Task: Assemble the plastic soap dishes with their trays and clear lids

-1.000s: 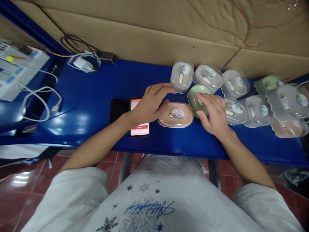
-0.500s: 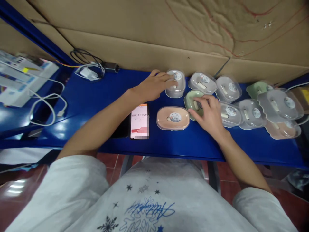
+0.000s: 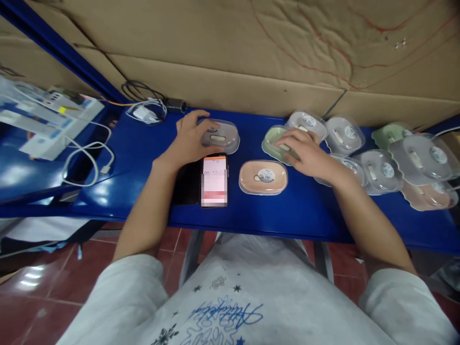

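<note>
On the blue table, my left hand (image 3: 189, 141) grips the left end of a grey plastic box with a clear lid (image 3: 228, 138), thumb along the near side and fingers over the top. My right hand (image 3: 307, 153) reaches over a pale green lidded box (image 3: 271, 141), its fingers bent round the right part and covering some of the lid. Between the hands and nearer to me lies a peach lidded box (image 3: 264, 184) with a round label, touched by neither hand. A phone (image 3: 214, 184) lies just below the grey box.
Several more lidded boxes (image 3: 381, 167) crowd the right side, some stacked, such as a grey one (image 3: 415, 158) over a peach one (image 3: 427, 191). Coiled cables with a white plug (image 3: 145, 114) lie at the back left, a white power strip (image 3: 61, 129) farther left. Cardboard (image 3: 230, 81) lines the back.
My left hand has drawn the grey box leftward and turned it lengthwise, above the phone. My right hand has shifted the green box left, away from the grey boxes. The view has swung slightly.
</note>
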{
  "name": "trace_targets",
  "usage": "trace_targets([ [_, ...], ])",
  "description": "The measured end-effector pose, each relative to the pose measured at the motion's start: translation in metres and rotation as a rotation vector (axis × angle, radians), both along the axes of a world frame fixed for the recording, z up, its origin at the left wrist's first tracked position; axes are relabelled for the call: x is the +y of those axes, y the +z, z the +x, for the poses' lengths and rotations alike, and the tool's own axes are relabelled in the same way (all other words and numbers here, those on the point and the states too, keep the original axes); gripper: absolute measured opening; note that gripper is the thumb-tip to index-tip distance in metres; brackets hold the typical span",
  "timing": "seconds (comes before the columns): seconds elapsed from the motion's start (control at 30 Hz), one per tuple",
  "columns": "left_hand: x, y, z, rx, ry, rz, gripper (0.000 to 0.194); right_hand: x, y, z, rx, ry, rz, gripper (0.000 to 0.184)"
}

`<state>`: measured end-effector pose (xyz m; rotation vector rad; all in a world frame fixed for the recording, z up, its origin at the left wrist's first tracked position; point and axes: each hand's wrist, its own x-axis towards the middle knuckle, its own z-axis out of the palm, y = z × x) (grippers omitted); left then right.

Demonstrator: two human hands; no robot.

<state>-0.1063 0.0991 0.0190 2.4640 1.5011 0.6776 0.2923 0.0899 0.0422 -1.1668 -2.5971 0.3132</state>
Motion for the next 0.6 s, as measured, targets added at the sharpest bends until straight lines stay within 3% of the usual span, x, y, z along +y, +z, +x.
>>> trace_targets([
  [0.07,0.002,-0.002,0.000,-0.071,-0.003,-0.006,0.084,0.020,0.006,-0.009,-0.057,0.037,-0.097,0.047],
  [0.17,0.006,-0.008,0.001,-0.134,0.038,0.005,0.078,0.046,0.012,-0.028,-0.124,-0.017,-0.137,0.067],
  [0.23,0.010,-0.015,-0.002,-0.149,0.103,0.047,0.070,0.060,0.016,-0.041,-0.123,-0.024,-0.144,0.066],
  [0.37,0.015,-0.025,-0.010,-0.129,0.144,0.075,0.053,0.075,0.022,-0.054,0.028,0.118,-0.237,0.051],
  [0.5,0.007,-0.013,-0.008,-0.044,0.148,0.119,0.048,0.078,0.024,-0.055,0.076,0.122,-0.282,0.041],
  [0.6,-0.006,0.006,0.001,-0.014,0.029,0.111,0.041,0.073,0.029,-0.057,0.042,0.041,-0.173,0.039],
])
